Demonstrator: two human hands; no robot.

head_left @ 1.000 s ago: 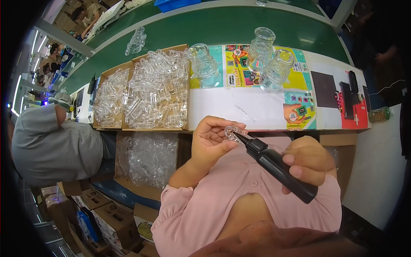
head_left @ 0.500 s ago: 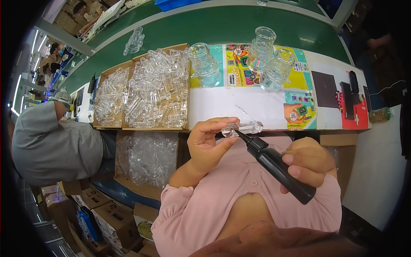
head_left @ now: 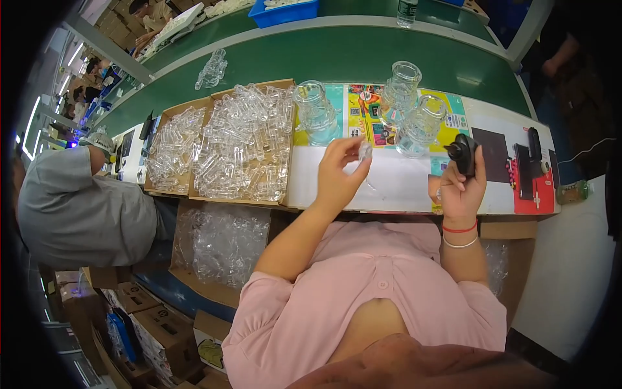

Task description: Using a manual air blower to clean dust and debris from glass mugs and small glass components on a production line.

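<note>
My left hand [head_left: 342, 175] is raised over the white work surface, thumb and fingers pinching a small clear plastic part [head_left: 365, 152]. Its far portion is hard to make out against the clear pieces behind. In my right hand [head_left: 464, 191] I grip a black squeeze bottle [head_left: 463, 154] with a pointed nozzle, held up near the right side of the table. Beyond my hands stand several large clear plastic vessels; one vessel [head_left: 315, 113] is by the carton and another vessel [head_left: 422, 126] is further right.
To the left, an open carton [head_left: 290, 139] of clear tubular parts adjoins a smaller carton [head_left: 170, 189]. A phone-like black object [head_left: 526, 170] lies on the right. Below the table edge is a box of clear bags [head_left: 223, 243]. A person in grey [head_left: 84, 207] sits at left.
Both hands have moved forward, away from my body, and apart. The bottle's nozzle has left the clear part, and the bottle has swung upward and right.
</note>
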